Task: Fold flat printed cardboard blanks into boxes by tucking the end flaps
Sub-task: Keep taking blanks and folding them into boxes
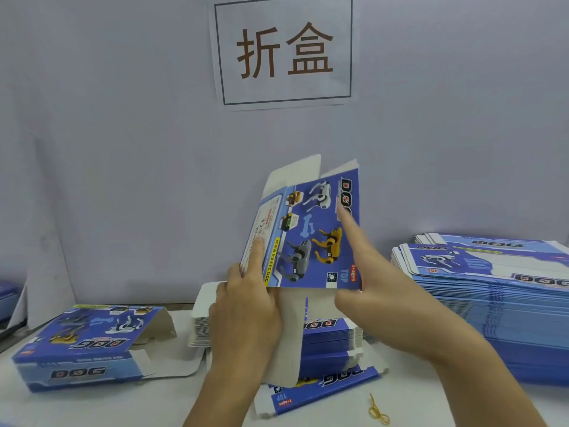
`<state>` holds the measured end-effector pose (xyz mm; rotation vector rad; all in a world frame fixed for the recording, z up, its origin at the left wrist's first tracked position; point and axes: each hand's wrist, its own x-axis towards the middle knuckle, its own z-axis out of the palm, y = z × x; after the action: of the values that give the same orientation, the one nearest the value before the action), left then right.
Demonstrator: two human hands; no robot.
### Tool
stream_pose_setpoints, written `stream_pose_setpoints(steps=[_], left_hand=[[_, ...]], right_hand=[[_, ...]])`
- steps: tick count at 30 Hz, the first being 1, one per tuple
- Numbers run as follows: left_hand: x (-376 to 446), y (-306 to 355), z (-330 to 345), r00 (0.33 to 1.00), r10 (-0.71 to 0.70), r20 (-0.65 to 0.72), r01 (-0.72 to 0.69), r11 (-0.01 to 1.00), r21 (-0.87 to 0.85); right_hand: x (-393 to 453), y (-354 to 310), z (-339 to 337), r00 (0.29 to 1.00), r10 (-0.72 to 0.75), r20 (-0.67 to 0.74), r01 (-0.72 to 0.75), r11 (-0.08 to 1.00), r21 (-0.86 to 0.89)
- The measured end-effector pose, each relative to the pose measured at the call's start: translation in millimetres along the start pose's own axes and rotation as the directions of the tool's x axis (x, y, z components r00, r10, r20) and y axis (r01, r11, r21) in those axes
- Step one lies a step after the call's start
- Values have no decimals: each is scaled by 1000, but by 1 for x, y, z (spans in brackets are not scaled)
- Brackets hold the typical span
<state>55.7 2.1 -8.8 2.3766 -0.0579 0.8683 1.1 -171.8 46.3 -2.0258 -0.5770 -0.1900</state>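
Tabletop (431, 405): blank stacks (492, 303), folded box (83, 343).

The raised cardboard blank (308, 232) is royal blue, printed with white, grey and yellow robot dogs, its flaps plain white. Behind it, the wall sign (284, 50) is white with brown characters. Below-right of the blank lies a yellow rubber band (378, 411).
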Motion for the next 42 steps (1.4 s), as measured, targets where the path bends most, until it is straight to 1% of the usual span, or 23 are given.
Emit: stream_pose_setpoints(steps=[2, 3, 5, 7, 9, 10, 12, 14, 16, 18, 21, 23, 25, 27, 28, 29, 31, 33, 34, 36, 39, 41, 42], left_hand=[[-1, -1, 0, 1000, 1, 12, -1, 999, 54], [-1, -2, 0, 1000, -4, 21, 2, 998, 69], [0, -4, 1, 999, -12, 40, 7, 994, 106], [-1, -3, 0, 999, 1, 51, -7, 992, 129], [0, -2, 1, 997, 49, 67, -53, 997, 57], [0, -1, 1, 993, 89, 81, -87, 996, -33], [0, 4, 3, 981, 168, 95, -137, 953, -272], [-2, 10, 2, 980, 176, 96, -109, 868, -484], [-3, 14, 0, 979, 175, 107, -76, 793, -604], [-1, 17, -3, 972, 208, 105, -87, 741, -666], [1, 19, -9, 948, 265, 177, -51, 672, -739], [1, 16, -13, 912, 308, 270, -10, 674, -738], [1, 8, -18, 849, 328, 414, 76, 699, -711], [3, 2, -27, 805, 292, 517, 182, 707, -683], [5, 0, -30, 822, 247, 514, 218, 697, -683], [7, 0, -34, 861, 185, 474, 236, 680, -694], [13, 1, -37, 933, 44, 356, 248, 637, -730], [16, 3, -39, 964, -40, 263, 238, 572, -785], [16, 5, -40, 972, -65, 227, 226, 544, -808], [14, 8, -40, 982, -93, 166, 191, 512, -837], [9, 14, -32, 992, -73, 106, 128, 461, -878], [6, 16, -31, 998, -24, 61, 64, 504, -861], [6, 17, -32, 999, 23, 35, 17, 539, -842]], right_hand=[[-2, 0, 0, 999, 41, 19, -42, 999, 31], [-1, 0, 0, 999, 36, -8, -35, 998, 61], [4, 3, 1, 991, 11, -137, 9, 989, 148], [10, 8, 1, 955, 48, -291, 31, 965, 262], [15, 16, 3, 922, 86, -377, 46, 943, 328], [16, 20, 4, 911, 104, -400, 55, 928, 367], [21, 25, 5, 897, 149, -416, 64, 887, 457], [22, 26, 6, 914, 170, -367, 73, 823, 564], [21, 28, 7, 933, 138, -332, 111, 768, 630], [19, 31, 4, 926, 102, -363, 162, 762, 627], [15, 38, -3, 917, 79, -390, 202, 752, 627], [13, 42, -7, 914, 70, -400, 217, 749, 626], [13, 43, -7, 920, 53, -387, 214, 761, 613], [13, 41, -4, 929, 31, -369, 207, 782, 588], [14, 41, -2, 936, 23, -351, 199, 789, 581], [14, 40, 0, 949, 13, -314, 180, 799, 574], [12, 41, 5, 983, -25, -182, 119, 838, 533], [10, 41, 10, 998, -39, -42, 55, 867, 496], [10, 38, 13, 999, -34, -6, 33, 875, 483], [13, 36, 19, 999, -39, -15, 41, 889, 456], [20, 33, 28, 986, -58, -159, 122, 895, 429], [20, 37, 29, 975, -44, -217, 128, 911, 391], [19, 38, 27, 978, -43, -204, 119, 920, 374]])
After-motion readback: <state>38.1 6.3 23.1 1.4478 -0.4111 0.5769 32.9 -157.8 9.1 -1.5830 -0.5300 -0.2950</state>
